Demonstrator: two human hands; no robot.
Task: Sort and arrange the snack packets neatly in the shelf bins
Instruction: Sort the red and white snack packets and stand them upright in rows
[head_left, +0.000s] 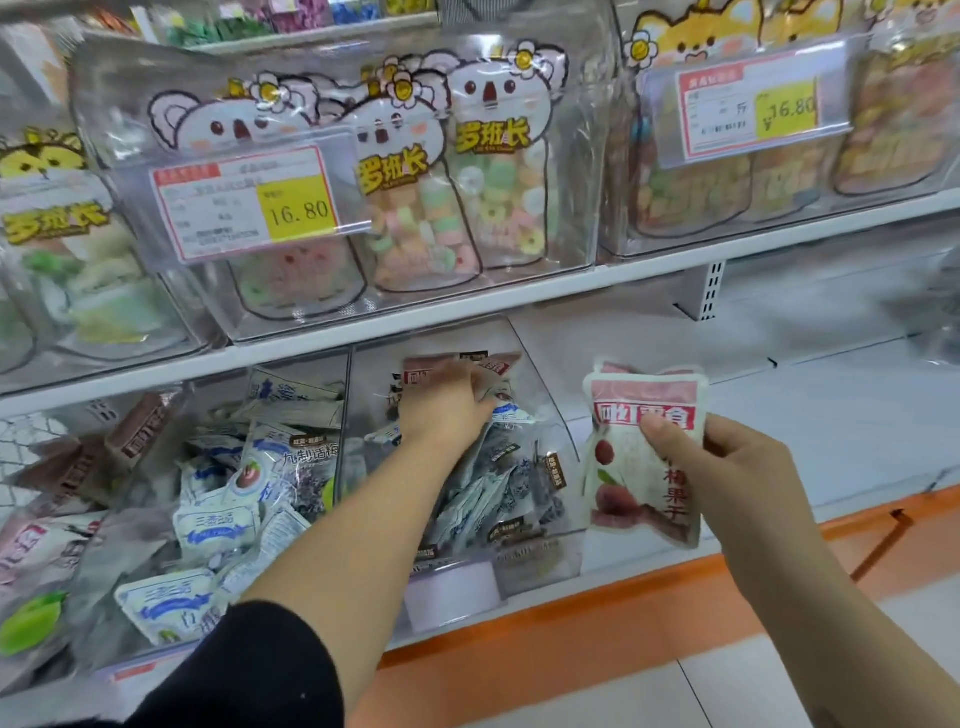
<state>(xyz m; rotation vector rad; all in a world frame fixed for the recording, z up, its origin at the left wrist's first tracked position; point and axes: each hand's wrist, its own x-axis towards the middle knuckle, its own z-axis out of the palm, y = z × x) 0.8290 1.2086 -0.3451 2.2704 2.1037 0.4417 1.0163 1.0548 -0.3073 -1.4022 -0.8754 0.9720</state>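
Note:
My right hand (737, 467) holds a pink-and-white dried-plum packet (628, 467) upright in front of the lower shelf, thumb across its front. My left hand (447, 402) reaches into the clear middle bin (558, 415) on the lower shelf and closes on pink-topped packets (491, 366) at its back. That bin also holds several blue-grey packets (488, 499). To its left, another clear bin (132, 673) is heaped with white-blue packets (215, 522) and brown-pink ones (130, 431).
The upper shelf carries clear bins of koala-shaped candy bags (498, 171) with 16.80 price tags (244, 200). To the right of the middle bin lies bare white shelf (805, 415). An orange base strip (623, 618) runs under the shelf, with pale floor below.

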